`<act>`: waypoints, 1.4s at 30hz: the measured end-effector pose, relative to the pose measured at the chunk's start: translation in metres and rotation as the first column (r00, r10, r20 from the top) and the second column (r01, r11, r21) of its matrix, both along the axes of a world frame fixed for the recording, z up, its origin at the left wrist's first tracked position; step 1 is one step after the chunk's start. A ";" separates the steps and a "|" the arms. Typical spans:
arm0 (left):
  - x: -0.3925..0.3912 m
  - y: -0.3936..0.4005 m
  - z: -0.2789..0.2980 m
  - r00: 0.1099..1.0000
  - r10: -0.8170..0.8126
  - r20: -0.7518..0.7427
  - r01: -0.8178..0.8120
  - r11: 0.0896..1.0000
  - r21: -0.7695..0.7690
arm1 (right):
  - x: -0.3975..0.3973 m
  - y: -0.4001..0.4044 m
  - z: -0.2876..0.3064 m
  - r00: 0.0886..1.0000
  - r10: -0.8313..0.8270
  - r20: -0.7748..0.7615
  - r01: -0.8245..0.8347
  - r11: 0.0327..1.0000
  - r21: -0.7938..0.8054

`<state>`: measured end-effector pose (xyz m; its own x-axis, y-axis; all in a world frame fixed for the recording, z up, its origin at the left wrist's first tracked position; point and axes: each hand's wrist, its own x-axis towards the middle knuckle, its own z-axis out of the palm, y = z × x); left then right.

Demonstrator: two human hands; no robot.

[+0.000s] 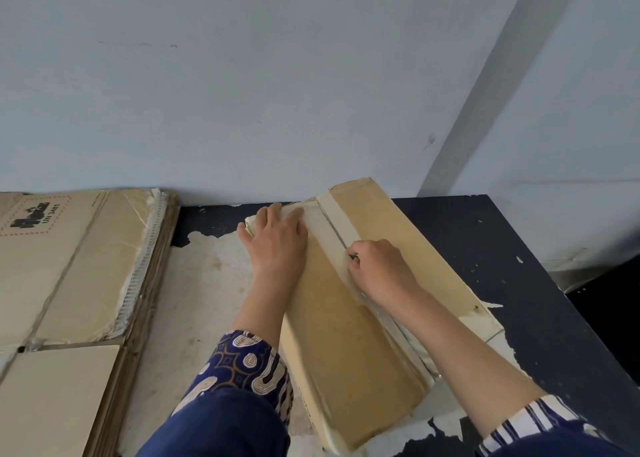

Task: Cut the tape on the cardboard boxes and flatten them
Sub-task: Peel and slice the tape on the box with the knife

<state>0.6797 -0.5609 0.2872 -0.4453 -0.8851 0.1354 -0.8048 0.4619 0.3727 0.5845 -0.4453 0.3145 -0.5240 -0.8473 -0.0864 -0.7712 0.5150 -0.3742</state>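
Lying lengthwise mid-bench, the brown cardboard box [349, 335] has a pale tape strip [334, 230] along its top seam. Left hand [277, 238] presses flat on its far end, fingers straight. Right hand [375, 266] has fingers curled at the seam around something small and dark; cannot tell what. Bench [502, 256] is black, paint peeled to white. Flattened cardboard stack [69, 276] on the left; pale blue wall [277, 93] behind.
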 end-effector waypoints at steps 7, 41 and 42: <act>0.001 0.004 0.009 0.999 -0.029 0.031 0.030 0.999 -0.034 | 0.004 0.032 0.000 1.000 -0.009 0.006 0.009 1.000 -0.004; 0.011 0.072 0.003 0.968 -0.162 0.191 0.156 0.987 0.045 | 0.040 0.163 0.012 1.000 -0.002 -0.022 0.005 0.989 0.146; 0.011 0.072 0.003 0.968 -0.163 0.189 0.156 0.987 0.048 | 0.041 0.167 0.012 1.000 -0.022 -0.012 0.023 0.989 0.144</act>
